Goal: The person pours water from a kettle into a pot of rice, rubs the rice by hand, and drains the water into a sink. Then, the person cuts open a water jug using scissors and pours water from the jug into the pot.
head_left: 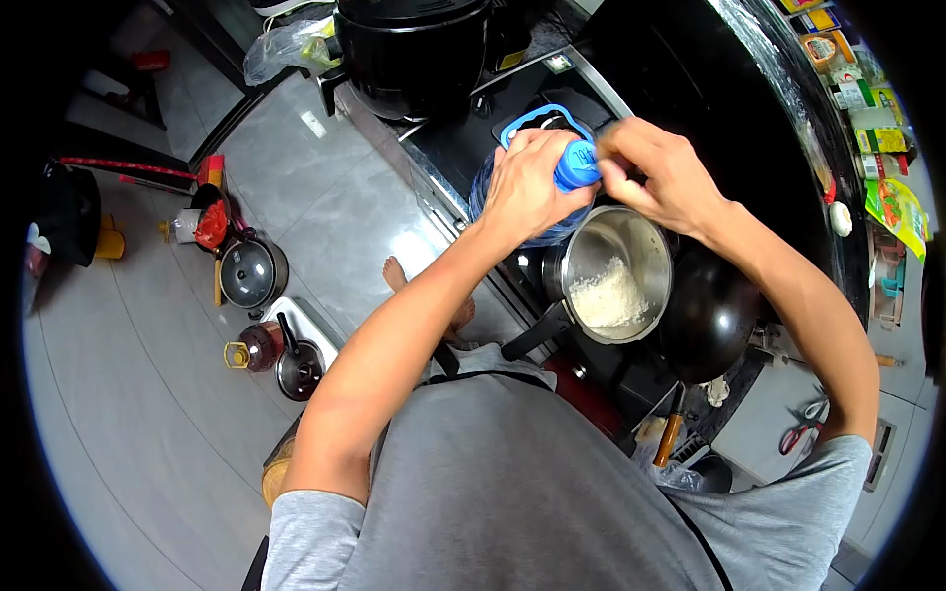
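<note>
My left hand (532,185) is wrapped around the neck of a big clear water bottle (560,232), just below its blue cap (577,165). The bottle's blue carrying handle (548,110) sticks out beyond my fingers. My right hand (658,169) is at the right side of the cap with its fingers curled and pinched, slightly smeared; what lies between them, if anything, is hidden. Close below both hands stands a steel pot (645,241) with a long black handle (537,333). White grains that look like rice (611,295) lie in it.
A dark wok (711,315) sits right of the pot. A black round appliance (412,59) stands at the back left. Packets (892,212) line the right shelf, with red-handled scissors (800,433) below. A lidded pot (251,274) is on the floor at left.
</note>
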Tool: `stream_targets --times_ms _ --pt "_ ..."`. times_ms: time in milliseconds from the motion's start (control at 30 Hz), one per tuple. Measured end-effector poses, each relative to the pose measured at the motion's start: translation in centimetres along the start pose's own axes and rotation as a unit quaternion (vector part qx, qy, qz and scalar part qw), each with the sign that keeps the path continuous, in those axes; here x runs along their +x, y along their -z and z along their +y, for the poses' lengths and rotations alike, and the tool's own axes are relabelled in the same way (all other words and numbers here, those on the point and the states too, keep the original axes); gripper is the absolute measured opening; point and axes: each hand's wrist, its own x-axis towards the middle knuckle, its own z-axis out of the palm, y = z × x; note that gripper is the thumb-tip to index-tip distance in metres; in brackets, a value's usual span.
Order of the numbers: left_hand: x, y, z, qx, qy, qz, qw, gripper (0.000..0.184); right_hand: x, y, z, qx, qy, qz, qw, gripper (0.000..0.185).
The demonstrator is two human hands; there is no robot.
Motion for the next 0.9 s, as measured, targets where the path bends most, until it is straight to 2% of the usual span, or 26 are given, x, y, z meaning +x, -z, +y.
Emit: stream_targets --times_ms 33,100,133,167,233,300,400,467,500,600,767,833,900 --pt "-0.1 -0.1 0.1 0.006 -0.006 0.006 1.000 0.050 -0.1 -0.2 0.0 0.000 -0.002 0.001 1.000 0.020" --pt "-0.3 -0.3 -0.5 -0.003 -0.003 -0.008 1.000 0.050 -0.1 -0.8 0.2 -0.011 0.067 0.008 0.998 0.033" --pt "-0.2 -0.4 -0.8 -0.011 0.002 -0.019 1.000 0.051 -0.3 -1.0 0.3 0.012 0.060 -0.007 0.998 0.041" --pt "0.0 -0.2 -0.7 -0.012 -0.006 -0.023 1.000 0.051 -0.3 -1.4 0.4 0.044 0.036 0.014 0.998 0.030" --pt "-0.1 0.1 -0.1 -0.009 0.006 -0.024 1.000 0.051 -0.4 -1.8 0.7 0.084 0.004 0.034 0.996 0.023" --pt "0.1 0.1 0.0 -0.005 0.000 -0.033 0.999 0.050 -0.2 -1.9 0.7 0.073 0.019 0.058 0.995 0.020" --pt "0.1 -0.1 -0.2 0.011 0.010 -0.033 0.999 0.052 0.0 -1.3 0.5 0.053 0.012 0.034 0.998 0.016" --pt "0.2 -0.1 -0.2 0.009 0.004 -0.042 0.999 0.052 0.2 -0.8 0.2 -0.080 0.084 -0.039 0.993 0.014" --pt "0.2 0.0 -0.2 0.006 0.005 -0.046 0.999 0.053 0.4 -0.6 0.2 -0.080 0.081 -0.035 0.993 0.014" --pt "0.1 -0.4 -0.8 0.023 -0.014 -0.048 0.998 0.057 1.5 -0.3 0.2 -0.208 0.168 -0.105 0.958 0.016" --pt "0.2 -0.2 -0.8 0.027 -0.027 -0.057 0.998 0.061 2.8 -0.8 -0.4 -0.258 0.164 -0.162 0.938 0.020" --pt "0.2 -0.1 -0.7 0.022 -0.011 -0.049 0.999 0.061 3.0 -1.1 -0.8 -0.329 0.182 -0.197 0.905 0.020" --pt "0.2 -0.1 -0.5 0.011 -0.006 -0.045 0.999 0.060 3.0 -1.4 -0.5 -0.313 0.175 -0.183 0.915 0.020"
